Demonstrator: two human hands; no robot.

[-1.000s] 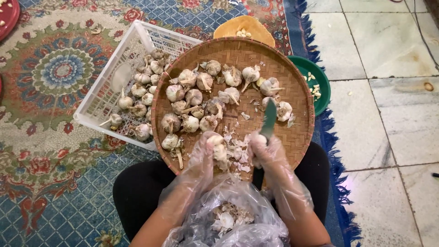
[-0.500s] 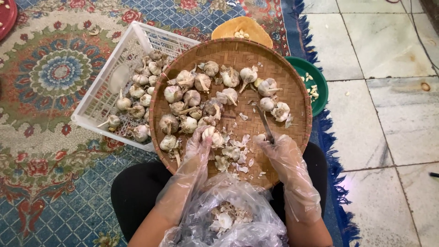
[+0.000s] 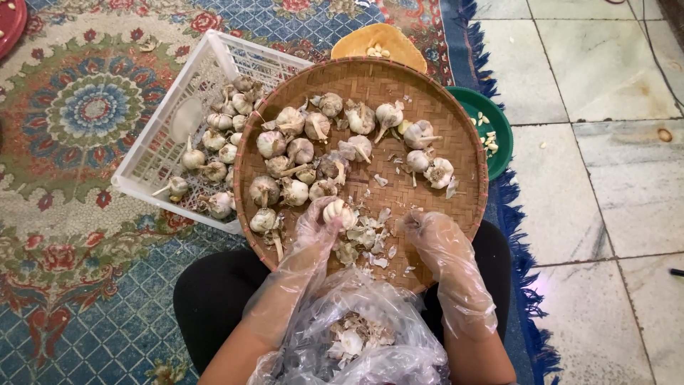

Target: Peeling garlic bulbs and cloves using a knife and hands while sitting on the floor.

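A round woven tray [image 3: 396, 80] rests on my lap and holds several garlic bulbs [image 3: 299, 151] and a pile of loose skins [image 3: 365, 239]. Both hands wear clear plastic gloves. My left hand [image 3: 311, 232] grips one garlic bulb [image 3: 338, 211] at the tray's near side. My right hand [image 3: 432, 235] rests beside the skins with its fingers curled. The green-bladed knife it held in the earlier frames is hidden under it. A clear plastic bag [image 3: 360, 335] with garlic skins lies between my forearms.
A white plastic crate [image 3: 165, 140] with more garlic sits left of the tray on a patterned carpet [image 3: 78, 114]. A green bowl [image 3: 494, 113] and an orange dish [image 3: 377, 39] with cloves lie behind the tray. Tiled floor [image 3: 605, 142] is at the right.
My right hand lowered the upright knife and turned palm down, so the blade went out of sight. My left hand picked a bulb out of the skins and lifted it slightly.
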